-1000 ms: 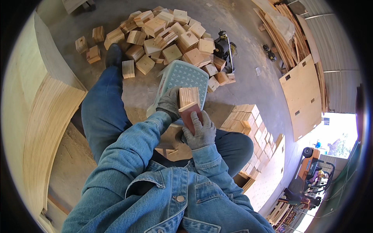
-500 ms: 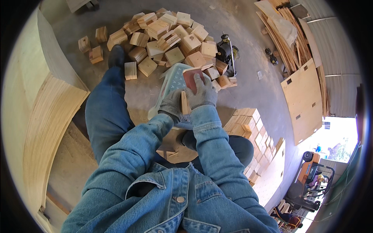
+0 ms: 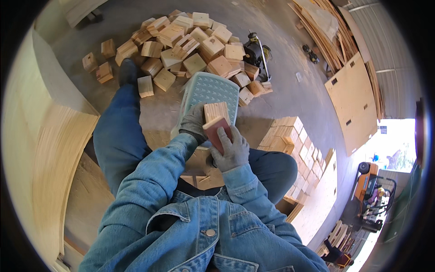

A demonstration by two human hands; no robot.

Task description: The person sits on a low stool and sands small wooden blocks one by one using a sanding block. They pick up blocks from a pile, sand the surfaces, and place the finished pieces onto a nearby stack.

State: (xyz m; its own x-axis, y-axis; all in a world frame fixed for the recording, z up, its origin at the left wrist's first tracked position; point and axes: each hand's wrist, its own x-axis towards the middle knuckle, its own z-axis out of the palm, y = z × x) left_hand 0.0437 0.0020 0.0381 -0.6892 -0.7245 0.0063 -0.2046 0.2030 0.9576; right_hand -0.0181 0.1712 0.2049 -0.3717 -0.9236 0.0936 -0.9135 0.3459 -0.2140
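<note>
My gloved left hand (image 3: 193, 121) is closed round a pale layered wood block (image 3: 216, 110), over the near part of a light green plastic stool (image 3: 213, 90). In my gloved right hand (image 3: 233, 153) is a sanding block (image 3: 215, 130) with a reddish-brown face, the fingers wrapped along its side. The sanding block lies against the near end of the wood block. Part of the wood block is hidden behind it, and the left fingertips are mostly out of sight.
Beyond the stool lies a heap of wood blocks (image 3: 195, 63), with a black machine on a metal frame (image 3: 258, 52) at its right. Stacked blocks (image 3: 299, 149) stand to my right. A tall plywood stack (image 3: 68, 131) rises on my left. Farther right is an orange forklift (image 3: 366, 186).
My right hand has drawn the sanding block back toward me, from the far side to the near end of the wood block. The wood block has turned, showing a broader face.
</note>
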